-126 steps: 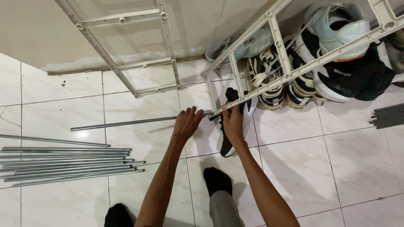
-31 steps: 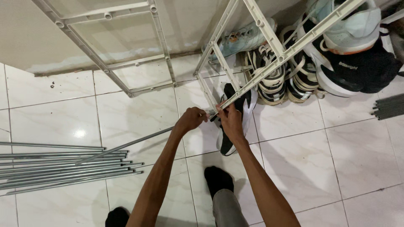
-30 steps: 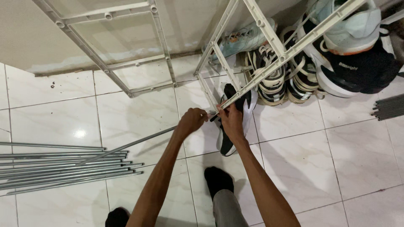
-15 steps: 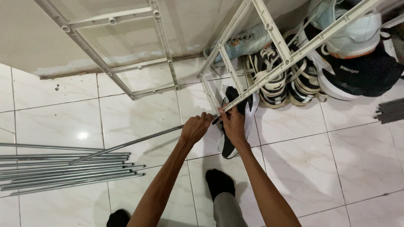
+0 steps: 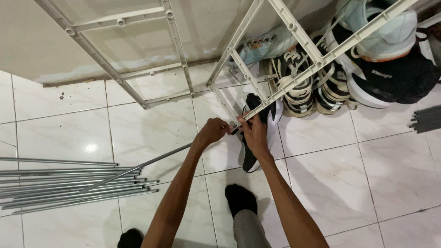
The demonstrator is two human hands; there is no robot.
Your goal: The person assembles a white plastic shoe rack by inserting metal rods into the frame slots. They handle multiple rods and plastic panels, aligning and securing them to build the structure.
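My left hand [image 5: 210,132] is closed around the upper end of a long grey metal rod [image 5: 151,162] that slants down to the left over the floor tiles. My right hand [image 5: 254,133] grips the lower corner of a white plastic lattice frame [image 5: 294,79] that tilts up to the right. The rod's tip meets that corner between my two hands. Under my right hand lies a black and white sneaker [image 5: 250,156].
A bundle of several grey metal rods [image 5: 69,181] lies on the floor at left. A second white frame [image 5: 138,50] leans on the wall. Several shoes [image 5: 321,87] pile up at right, with dark tubes [image 5: 427,120] at the far right edge. My socked feet [image 5: 239,198] stand below.
The rod's far end has swung lower toward the bundle, so it slants more steeply. The frame has tilted up a little. Both hands stay at the frame's corner.
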